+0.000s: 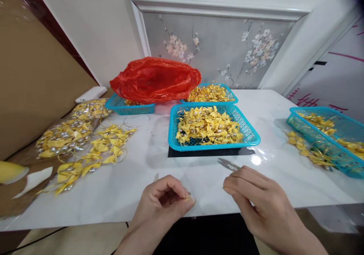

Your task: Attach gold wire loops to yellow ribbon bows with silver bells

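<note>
While the left hand (165,202) pinches a small yellow piece (190,199) between thumb and forefinger, the right hand (256,202) grips small snips (229,164). Beyond them, a blue basket (213,145) holds yellow bows (207,126). Red writing (307,101) at far right is unreadable.

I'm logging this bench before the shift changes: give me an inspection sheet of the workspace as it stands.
Surface: white glossy table, glare spots.
Job's things: left hand pinches a small yellow piece; right hand holds metal snips.
Clutter: four blue baskets of yellow bows, nearest one; loose bows at left; red plastic bag.
Grippers: both hands closed on their items.
Cables: thin dark line below the table edge, unclear.
Surroundings: floral wall panel, brown board at left.
</note>
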`<state>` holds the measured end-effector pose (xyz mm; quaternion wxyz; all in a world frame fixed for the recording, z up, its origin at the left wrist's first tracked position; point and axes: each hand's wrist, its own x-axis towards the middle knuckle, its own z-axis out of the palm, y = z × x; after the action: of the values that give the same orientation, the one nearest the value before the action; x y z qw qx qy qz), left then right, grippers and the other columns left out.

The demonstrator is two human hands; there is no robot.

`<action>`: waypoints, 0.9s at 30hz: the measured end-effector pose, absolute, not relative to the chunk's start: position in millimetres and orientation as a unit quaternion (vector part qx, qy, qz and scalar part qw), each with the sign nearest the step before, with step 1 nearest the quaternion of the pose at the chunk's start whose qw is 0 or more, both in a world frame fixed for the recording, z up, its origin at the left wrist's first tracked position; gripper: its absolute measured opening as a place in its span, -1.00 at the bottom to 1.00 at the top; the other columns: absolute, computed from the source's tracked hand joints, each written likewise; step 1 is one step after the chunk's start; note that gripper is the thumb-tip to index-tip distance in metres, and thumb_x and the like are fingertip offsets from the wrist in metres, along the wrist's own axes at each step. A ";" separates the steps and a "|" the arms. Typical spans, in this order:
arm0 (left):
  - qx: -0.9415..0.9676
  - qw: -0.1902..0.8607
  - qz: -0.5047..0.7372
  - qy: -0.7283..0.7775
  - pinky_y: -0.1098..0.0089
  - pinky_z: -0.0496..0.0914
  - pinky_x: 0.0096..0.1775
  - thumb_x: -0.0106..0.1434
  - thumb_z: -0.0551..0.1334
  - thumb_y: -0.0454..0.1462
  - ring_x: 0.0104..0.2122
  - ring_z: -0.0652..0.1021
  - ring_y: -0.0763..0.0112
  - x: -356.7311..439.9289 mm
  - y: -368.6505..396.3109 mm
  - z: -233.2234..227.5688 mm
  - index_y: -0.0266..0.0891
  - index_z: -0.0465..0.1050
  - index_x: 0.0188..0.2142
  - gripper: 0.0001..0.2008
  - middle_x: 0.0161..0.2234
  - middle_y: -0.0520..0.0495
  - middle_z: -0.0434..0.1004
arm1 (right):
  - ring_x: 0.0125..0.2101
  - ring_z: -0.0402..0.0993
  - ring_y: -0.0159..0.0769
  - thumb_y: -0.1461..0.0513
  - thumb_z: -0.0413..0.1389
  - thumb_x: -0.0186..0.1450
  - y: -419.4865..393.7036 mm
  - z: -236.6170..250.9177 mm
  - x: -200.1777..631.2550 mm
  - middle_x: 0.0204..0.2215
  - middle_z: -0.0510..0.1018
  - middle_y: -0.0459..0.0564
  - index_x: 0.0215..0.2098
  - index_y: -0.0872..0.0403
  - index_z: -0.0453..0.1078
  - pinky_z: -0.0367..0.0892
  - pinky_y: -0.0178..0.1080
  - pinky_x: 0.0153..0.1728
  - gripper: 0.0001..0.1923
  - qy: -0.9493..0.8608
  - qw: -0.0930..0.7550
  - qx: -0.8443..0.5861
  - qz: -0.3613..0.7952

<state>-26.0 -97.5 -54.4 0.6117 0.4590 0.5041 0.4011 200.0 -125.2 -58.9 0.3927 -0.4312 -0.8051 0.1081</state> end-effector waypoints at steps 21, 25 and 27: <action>0.449 0.611 0.422 0.498 0.56 0.31 -0.42 -0.08 0.49 -0.32 -0.46 0.48 0.48 -38.0 -101.0 -48.7 -0.18 0.51 -0.57 -0.83 -0.54 0.08 0.50 | -0.46 0.41 -0.36 0.17 0.14 0.38 -124.9 -60.6 236.6 -0.34 0.58 -0.03 -0.21 -0.04 0.57 0.30 -0.34 -0.51 -0.85 -0.609 0.512 -0.567 0.216; 0.479 0.575 0.425 0.509 0.55 0.29 -0.43 -0.05 0.48 -0.32 -0.49 0.42 0.49 -47.4 -97.4 -46.7 -0.20 0.49 -0.56 -0.82 -0.53 0.06 0.48 | -0.61 0.24 -0.42 0.08 0.32 0.23 -128.8 -58.9 277.5 -0.36 0.53 0.04 -0.21 -0.06 0.62 0.08 -0.27 -0.66 -0.81 -0.391 0.657 -0.567 0.306; 0.487 0.594 0.411 0.492 0.54 0.26 -0.45 -0.04 0.47 -0.33 -0.52 0.38 0.51 -46.8 -97.5 -47.5 -0.22 0.47 -0.56 -0.81 -0.53 0.06 0.46 | -0.61 0.22 -0.40 0.10 0.34 0.21 -130.3 -58.6 284.6 -0.37 0.51 0.07 -0.23 -0.06 0.63 0.03 -0.23 -0.65 -0.82 -0.377 0.673 -0.560 0.304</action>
<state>-46.8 -97.5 -47.5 0.5936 0.4870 0.4916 0.4109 284.6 -130.3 -58.6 0.6726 -0.5596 -0.3769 0.3039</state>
